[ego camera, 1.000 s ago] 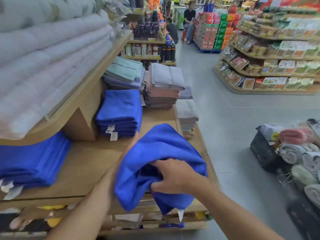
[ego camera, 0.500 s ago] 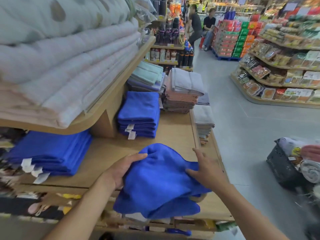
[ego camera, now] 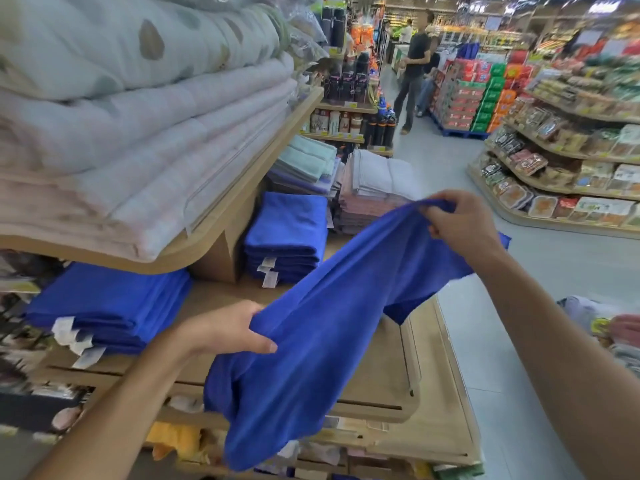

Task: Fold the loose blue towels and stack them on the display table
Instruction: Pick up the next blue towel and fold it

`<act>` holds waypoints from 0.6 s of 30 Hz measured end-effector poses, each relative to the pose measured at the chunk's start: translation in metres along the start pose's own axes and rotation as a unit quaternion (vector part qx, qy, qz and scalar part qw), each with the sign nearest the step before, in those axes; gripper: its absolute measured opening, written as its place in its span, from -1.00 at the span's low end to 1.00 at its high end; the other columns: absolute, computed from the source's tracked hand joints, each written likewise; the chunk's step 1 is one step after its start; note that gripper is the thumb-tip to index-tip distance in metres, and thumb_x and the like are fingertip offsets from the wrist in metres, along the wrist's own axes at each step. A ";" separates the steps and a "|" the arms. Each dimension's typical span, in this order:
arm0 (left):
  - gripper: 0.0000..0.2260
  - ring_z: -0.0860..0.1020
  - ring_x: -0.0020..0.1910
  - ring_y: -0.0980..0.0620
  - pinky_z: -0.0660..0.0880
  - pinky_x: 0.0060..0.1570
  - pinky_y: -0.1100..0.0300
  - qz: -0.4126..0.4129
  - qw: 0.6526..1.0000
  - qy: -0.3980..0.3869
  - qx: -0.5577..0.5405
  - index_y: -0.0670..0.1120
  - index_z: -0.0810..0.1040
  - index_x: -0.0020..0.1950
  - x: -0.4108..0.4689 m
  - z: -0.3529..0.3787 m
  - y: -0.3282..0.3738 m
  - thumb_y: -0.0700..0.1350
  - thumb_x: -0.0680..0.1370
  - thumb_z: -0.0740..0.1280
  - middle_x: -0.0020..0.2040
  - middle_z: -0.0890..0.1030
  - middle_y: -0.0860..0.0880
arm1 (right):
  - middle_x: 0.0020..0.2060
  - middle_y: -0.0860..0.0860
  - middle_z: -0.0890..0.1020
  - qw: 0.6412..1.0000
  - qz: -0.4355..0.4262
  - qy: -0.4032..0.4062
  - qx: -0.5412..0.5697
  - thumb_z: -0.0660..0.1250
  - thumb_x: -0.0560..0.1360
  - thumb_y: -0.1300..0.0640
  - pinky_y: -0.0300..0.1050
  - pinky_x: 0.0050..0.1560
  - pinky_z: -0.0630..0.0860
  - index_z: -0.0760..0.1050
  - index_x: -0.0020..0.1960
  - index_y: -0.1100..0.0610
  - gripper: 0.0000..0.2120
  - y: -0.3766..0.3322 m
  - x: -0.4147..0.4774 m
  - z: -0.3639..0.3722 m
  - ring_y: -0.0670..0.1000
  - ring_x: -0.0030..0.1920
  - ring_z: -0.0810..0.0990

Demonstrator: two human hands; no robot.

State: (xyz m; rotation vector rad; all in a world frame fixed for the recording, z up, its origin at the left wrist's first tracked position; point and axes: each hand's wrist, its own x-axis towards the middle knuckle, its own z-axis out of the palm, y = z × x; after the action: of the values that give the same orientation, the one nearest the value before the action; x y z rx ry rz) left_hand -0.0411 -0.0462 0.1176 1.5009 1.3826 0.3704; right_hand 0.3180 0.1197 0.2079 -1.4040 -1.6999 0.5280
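Shop aisle, wooden display table [ego camera: 391, 372] under both hands. The loose blue towel [ego camera: 332, 323] is now up off the table and stretched in the air between my hands; half a second ago it lay bunched on the wood under my palms. My left hand [ego camera: 225, 332] grips the near, low edge, fingers curled round a fold, thumb on top. My right hand [ego camera: 457, 225] is raised and further out, pinching the top edge. It's probably a corner, but cloth hides the fingertips. The middle sags, and the lower part hangs past the table front below my left hand. A folded blue stack [ego camera: 287, 233] sits beyond my left hand, with a second blue stack [ego camera: 110, 299] out to its left. My read: the towel is opened out but not folded yet, so the first fold comes next.
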 end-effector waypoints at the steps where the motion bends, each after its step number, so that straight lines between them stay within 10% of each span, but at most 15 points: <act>1: -0.84 0.69 0.02 0.17 0.58 -0.02 0.31 -0.004 1.000 0.016 0.007 0.11 0.67 0.02 0.002 -0.001 -0.004 -0.10 0.47 0.45 0.01 0.73 0.18 | -0.53 -0.15 0.59 0.999 -0.012 0.024 -0.018 0.38 0.48 0.10 -0.29 -0.41 0.49 0.67 -0.13 -0.04 -0.91 -0.008 0.013 -0.001 -0.15 -0.47 0.57; 7: -0.80 0.67 0.09 0.16 0.54 -0.05 0.37 -0.001 0.989 0.090 -0.121 0.02 0.66 0.13 0.021 0.016 -0.041 -0.19 0.54 0.44 0.08 0.72 0.14 | -0.21 -0.03 0.67 0.990 -0.046 0.099 -0.084 0.38 0.44 0.09 -0.16 -0.12 0.42 0.70 0.00 0.02 -0.82 -0.037 0.095 0.024 0.05 -0.08 0.65; 13: -0.86 0.71 -0.01 0.07 0.60 0.14 0.07 -0.113 0.979 0.117 -0.120 -0.09 0.65 0.11 0.025 0.040 -0.077 -0.10 0.58 0.44 -0.03 0.75 0.03 | 0.52 0.20 0.31 0.978 0.021 -0.143 -0.151 0.52 0.45 0.06 0.01 0.33 0.42 0.24 0.59 0.13 -0.20 -0.010 0.088 0.096 0.19 0.47 0.37; 18: -0.68 0.64 0.17 -0.18 0.55 0.15 0.01 -0.148 0.899 0.071 -0.406 -0.24 0.61 0.27 0.015 0.055 -0.073 -0.07 0.60 0.39 0.18 0.67 -0.24 | -0.16 -0.10 0.62 0.949 -0.145 -0.257 -0.111 0.43 0.46 0.14 0.00 -0.06 0.57 0.61 -0.01 0.02 -0.89 0.003 -0.046 0.143 -0.07 -0.20 0.58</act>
State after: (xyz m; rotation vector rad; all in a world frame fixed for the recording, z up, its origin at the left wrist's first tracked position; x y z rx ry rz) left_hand -0.0346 -0.0715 0.0286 0.5760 1.3002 0.7598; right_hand 0.2046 0.1039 0.1113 -1.1960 -2.4053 0.5827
